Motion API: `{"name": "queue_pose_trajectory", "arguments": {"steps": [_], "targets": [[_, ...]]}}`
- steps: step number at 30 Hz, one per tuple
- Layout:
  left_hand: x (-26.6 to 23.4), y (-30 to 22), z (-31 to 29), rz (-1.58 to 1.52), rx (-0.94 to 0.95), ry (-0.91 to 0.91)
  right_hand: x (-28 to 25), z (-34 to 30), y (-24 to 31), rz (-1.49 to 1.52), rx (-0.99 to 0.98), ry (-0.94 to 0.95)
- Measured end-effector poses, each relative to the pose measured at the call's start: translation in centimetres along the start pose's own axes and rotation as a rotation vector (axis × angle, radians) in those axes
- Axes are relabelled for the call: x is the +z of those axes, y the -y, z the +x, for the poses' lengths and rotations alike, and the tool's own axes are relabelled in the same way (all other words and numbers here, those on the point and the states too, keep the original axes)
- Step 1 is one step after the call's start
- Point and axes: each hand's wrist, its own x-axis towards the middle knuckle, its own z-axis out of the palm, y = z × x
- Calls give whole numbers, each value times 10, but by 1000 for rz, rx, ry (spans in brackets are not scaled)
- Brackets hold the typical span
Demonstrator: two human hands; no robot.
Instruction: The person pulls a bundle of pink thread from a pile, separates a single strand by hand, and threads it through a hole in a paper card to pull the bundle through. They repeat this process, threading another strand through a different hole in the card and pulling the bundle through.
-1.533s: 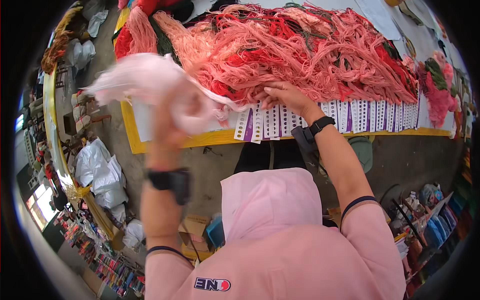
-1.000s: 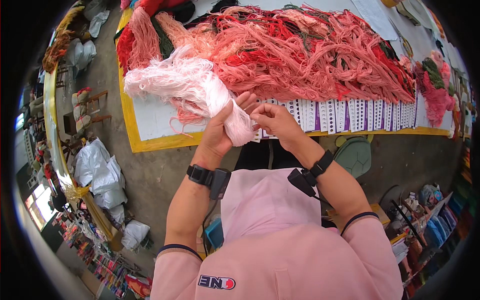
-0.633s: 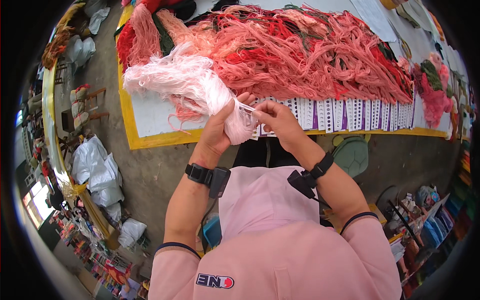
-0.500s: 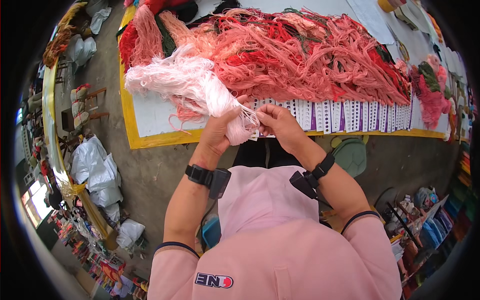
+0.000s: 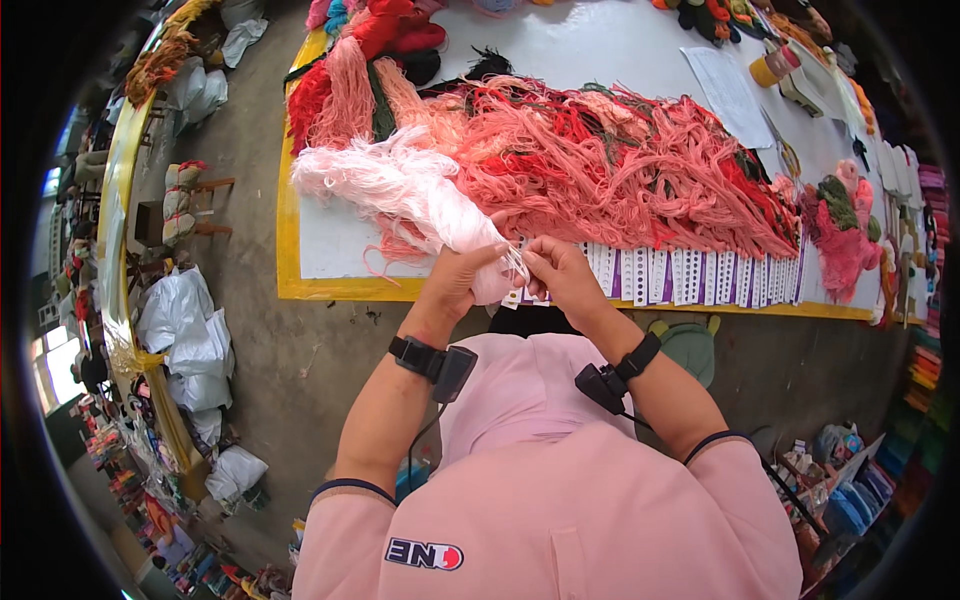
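A thick bundle of pale pink yarn (image 5: 420, 195) lies over the left part of the table's front edge. My left hand (image 5: 462, 280) is closed around its near end, thumb on top. Beside it, my right hand (image 5: 552, 270) pinches a few thin strands drawn from that end, its fingertips close to the left ones. Behind them spreads a long heap of coral, red and dark green yarn (image 5: 600, 170). A row of white cards with punched holes (image 5: 690, 275) runs along the table edge under the heap, to the right of my hands.
The white table (image 5: 340, 255) has a yellow border. A paper sheet (image 5: 728, 95), scissors (image 5: 789, 158) and a yellow-and-red spool (image 5: 774, 67) lie at the back right. A green stool (image 5: 685, 350) stands below the table. White plastic bags (image 5: 185, 330) sit on the floor at left.
The view has shifted, so more of the table's far side shows. Both hands keep hold of the pale pink yarn, with only slight finger movement.
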Motion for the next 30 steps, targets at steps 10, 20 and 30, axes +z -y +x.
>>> {"name": "queue_pose_trajectory", "arguments": {"steps": [10,20,30], "targets": [[5,-11,-3,22,8,-5,-4,11,9,162,-16,-51],[5,-16,3,91,14,13,-6,18,15,153,78,64],[1,-18,5,55,-25,25,-7,24,19,93,90,55]]}}
